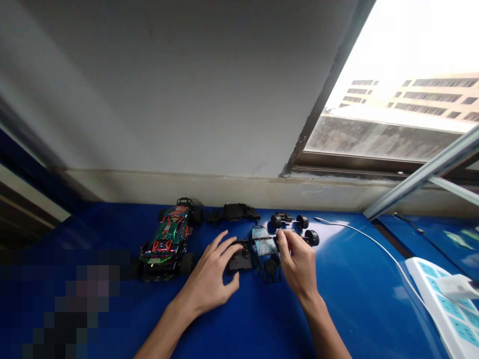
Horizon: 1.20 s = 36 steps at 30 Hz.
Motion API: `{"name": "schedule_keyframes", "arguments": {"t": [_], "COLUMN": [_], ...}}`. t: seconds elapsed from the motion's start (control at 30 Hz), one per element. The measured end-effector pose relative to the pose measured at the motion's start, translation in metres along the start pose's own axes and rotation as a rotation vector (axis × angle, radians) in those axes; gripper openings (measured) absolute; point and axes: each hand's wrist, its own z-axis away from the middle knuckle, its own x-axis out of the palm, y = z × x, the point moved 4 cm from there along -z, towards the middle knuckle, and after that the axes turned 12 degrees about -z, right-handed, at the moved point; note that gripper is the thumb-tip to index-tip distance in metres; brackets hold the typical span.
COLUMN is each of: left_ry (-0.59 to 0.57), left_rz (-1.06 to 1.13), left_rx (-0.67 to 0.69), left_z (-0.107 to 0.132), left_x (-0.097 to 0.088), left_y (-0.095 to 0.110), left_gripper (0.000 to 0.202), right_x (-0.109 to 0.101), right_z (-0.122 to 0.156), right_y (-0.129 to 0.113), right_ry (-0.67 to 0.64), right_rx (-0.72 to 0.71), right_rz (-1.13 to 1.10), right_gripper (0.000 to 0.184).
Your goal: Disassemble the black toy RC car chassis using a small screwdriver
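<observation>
My left hand (213, 271) is open, its fingers spread over a small black plastic car part (240, 258). My right hand (298, 259) is closed, thumb and fingertips pinched together at the right edge of a toy car body shell (263, 244) with a black frame and light blue panels. Anything between those fingertips is hidden or too small to make out. Just behind the right hand lies a black wheel (312, 238), its axle partly covered by the fingers. A second pair of black wheels on an axle (286, 219) sits farther back.
A green and red toy car (168, 239) stands on the blue table (359, 299) at left. A black chassis piece (234, 212) lies by the wall (187, 99). On the right are a white cable (374, 242), a power strip (445, 299) and a metal bar (422, 172).
</observation>
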Motion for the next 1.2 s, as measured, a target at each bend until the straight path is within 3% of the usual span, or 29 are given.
{"name": "schedule_keyframes", "arguments": {"t": [0.23, 0.57, 0.67, 0.8, 1.0, 1.2], "left_ry": [-0.015, -0.027, -0.021, 0.002, 0.020, -0.094], "left_rz": [-0.027, -0.020, -0.010, 0.012, 0.017, -0.062], "left_rx": [0.010, 0.029, 0.041, 0.030, 0.070, 0.188], "left_z": [0.000, -0.002, -0.002, -0.001, -0.001, 0.004], "left_x": [0.008, 0.014, 0.013, 0.009, 0.003, 0.008], "left_y": [-0.006, -0.014, -0.014, -0.014, 0.002, 0.027], "left_gripper": [0.054, 0.048, 0.052, 0.051, 0.057, 0.070], "right_x": [0.009, 0.019, 0.011, -0.014, -0.039, -0.025], "right_z": [-0.002, 0.001, -0.001, 0.007, 0.039, 0.052], "right_y": [0.017, 0.031, 0.035, 0.038, 0.035, 0.046], "right_ry": [-0.097, -0.063, -0.060, -0.077, -0.146, -0.206], "right_rx": [0.009, 0.019, 0.049, 0.099, 0.113, 0.172], "right_rz": [-0.011, 0.011, 0.024, 0.069, 0.165, 0.106], "right_gripper": [0.023, 0.029, 0.027, 0.028, 0.023, 0.028]}}
